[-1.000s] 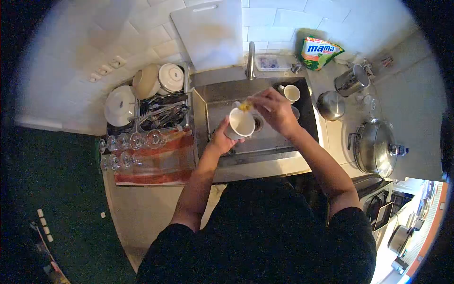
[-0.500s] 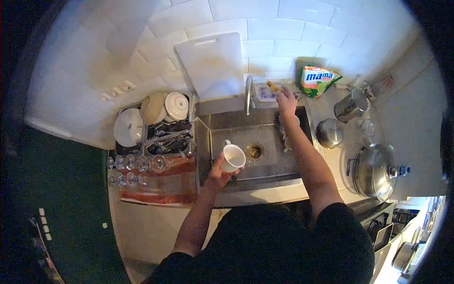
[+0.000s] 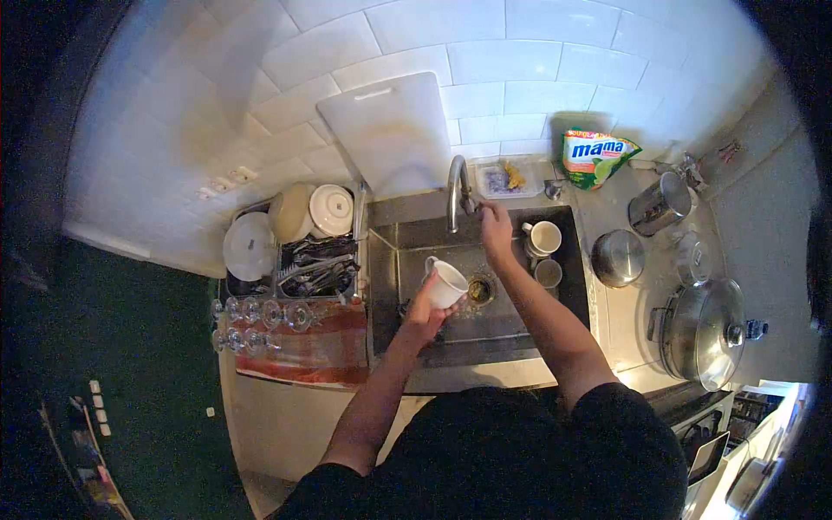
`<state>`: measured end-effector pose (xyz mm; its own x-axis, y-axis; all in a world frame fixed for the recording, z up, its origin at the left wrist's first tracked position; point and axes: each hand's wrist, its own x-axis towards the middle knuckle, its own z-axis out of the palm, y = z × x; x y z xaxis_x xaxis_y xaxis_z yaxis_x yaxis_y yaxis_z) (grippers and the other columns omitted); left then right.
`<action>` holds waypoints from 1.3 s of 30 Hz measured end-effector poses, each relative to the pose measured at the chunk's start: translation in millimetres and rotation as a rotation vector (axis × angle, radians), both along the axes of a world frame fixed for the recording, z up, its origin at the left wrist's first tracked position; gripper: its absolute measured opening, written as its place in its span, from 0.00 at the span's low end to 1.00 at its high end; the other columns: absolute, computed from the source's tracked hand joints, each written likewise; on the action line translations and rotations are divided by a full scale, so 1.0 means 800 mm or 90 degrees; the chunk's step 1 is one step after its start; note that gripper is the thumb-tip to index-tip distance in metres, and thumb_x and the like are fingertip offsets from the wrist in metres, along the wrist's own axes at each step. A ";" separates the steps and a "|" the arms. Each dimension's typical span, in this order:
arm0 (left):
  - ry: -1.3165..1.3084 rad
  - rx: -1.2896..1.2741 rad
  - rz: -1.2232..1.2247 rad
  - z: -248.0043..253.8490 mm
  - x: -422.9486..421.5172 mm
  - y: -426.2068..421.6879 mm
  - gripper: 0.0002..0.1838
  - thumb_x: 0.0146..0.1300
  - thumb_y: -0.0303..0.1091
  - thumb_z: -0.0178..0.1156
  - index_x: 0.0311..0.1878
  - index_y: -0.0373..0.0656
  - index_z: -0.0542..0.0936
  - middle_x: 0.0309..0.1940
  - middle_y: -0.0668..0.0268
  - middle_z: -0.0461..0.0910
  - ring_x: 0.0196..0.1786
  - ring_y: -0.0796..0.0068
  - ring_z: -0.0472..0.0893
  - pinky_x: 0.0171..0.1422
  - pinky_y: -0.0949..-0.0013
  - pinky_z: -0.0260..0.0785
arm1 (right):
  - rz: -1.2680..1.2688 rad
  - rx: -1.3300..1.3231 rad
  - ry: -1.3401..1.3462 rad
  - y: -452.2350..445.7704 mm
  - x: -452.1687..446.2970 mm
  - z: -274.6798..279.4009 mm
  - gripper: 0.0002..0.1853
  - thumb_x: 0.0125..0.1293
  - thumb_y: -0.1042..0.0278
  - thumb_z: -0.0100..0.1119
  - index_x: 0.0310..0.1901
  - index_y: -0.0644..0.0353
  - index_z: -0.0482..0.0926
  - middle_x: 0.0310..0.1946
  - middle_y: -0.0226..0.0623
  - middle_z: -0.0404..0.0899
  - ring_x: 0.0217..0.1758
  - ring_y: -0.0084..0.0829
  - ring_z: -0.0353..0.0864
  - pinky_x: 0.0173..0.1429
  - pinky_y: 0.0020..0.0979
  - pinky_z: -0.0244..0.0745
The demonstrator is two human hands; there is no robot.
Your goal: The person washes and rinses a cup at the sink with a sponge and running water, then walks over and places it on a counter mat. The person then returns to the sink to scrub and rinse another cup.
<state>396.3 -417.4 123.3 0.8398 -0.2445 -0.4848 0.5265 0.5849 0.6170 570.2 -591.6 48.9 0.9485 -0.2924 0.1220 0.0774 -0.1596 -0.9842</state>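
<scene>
A white mug [image 3: 447, 284] is in my left hand [image 3: 425, 316], tilted over the sink [image 3: 416, 251], with my fingers wrapped around its body. My right hand [image 3: 497, 227] reaches to the lever of the faucet [image 3: 455, 186], its fingers closed at the lever. Behind that hand, a yellow sponge [image 3: 514, 177] lies in a clear plastic tray [image 3: 494, 187] on the sink's back ledge. Two more cups are inside the sink on the right: a white mug [image 3: 545, 237] and a smaller cup [image 3: 548, 274] in front of it.
Left of the sink, a dish rack [image 3: 362, 247] holds plates, bowls and cutlery. Several upturned glasses [image 3: 299, 317] stand on a red-striped cloth [image 3: 338, 342]. A detergent pouch [image 3: 596, 160], a steel bowl [image 3: 619, 258] and a lidded pot [image 3: 704, 334] are on the right; a cutting board [image 3: 390, 130] leans behind.
My right hand has let go of the yellow sponge in the tray and moved left and toward me to the faucet lever. The mug in my left hand is tipped further to the right.
</scene>
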 end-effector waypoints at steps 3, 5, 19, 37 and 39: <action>0.003 -0.034 0.037 -0.023 0.026 -0.015 0.28 0.79 0.61 0.52 0.67 0.47 0.73 0.54 0.63 0.83 0.54 0.64 0.84 0.49 0.62 0.77 | 0.008 -0.104 0.000 0.004 -0.041 0.041 0.17 0.76 0.64 0.54 0.58 0.66 0.79 0.51 0.51 0.85 0.58 0.52 0.82 0.66 0.45 0.75; -0.021 -0.025 0.059 -0.010 0.046 -0.034 0.28 0.79 0.62 0.51 0.65 0.50 0.76 0.56 0.65 0.84 0.54 0.66 0.84 0.55 0.60 0.77 | 0.065 -0.091 -0.031 0.017 -0.075 0.041 0.17 0.79 0.61 0.54 0.59 0.63 0.79 0.46 0.54 0.85 0.55 0.56 0.84 0.63 0.48 0.77; -0.309 0.636 0.143 -0.063 0.122 -0.052 0.24 0.76 0.57 0.53 0.58 0.47 0.80 0.51 0.61 0.84 0.56 0.57 0.82 0.62 0.54 0.73 | 0.034 -0.081 0.035 0.037 -0.104 0.118 0.18 0.83 0.57 0.50 0.41 0.65 0.79 0.30 0.60 0.81 0.39 0.65 0.83 0.36 0.50 0.75; -0.339 0.836 0.178 -0.074 0.107 -0.055 0.27 0.73 0.56 0.62 0.63 0.44 0.78 0.53 0.65 0.82 0.55 0.66 0.80 0.63 0.57 0.72 | 0.028 -0.129 0.048 0.037 -0.099 0.082 0.19 0.84 0.56 0.47 0.44 0.65 0.78 0.31 0.59 0.82 0.35 0.63 0.84 0.38 0.51 0.75; -0.275 0.489 0.134 -0.042 0.111 -0.061 0.30 0.72 0.61 0.61 0.59 0.42 0.78 0.53 0.64 0.81 0.55 0.66 0.80 0.58 0.52 0.73 | 0.034 -0.180 0.076 0.036 -0.100 0.085 0.16 0.83 0.58 0.50 0.46 0.64 0.79 0.32 0.57 0.83 0.36 0.61 0.84 0.38 0.50 0.76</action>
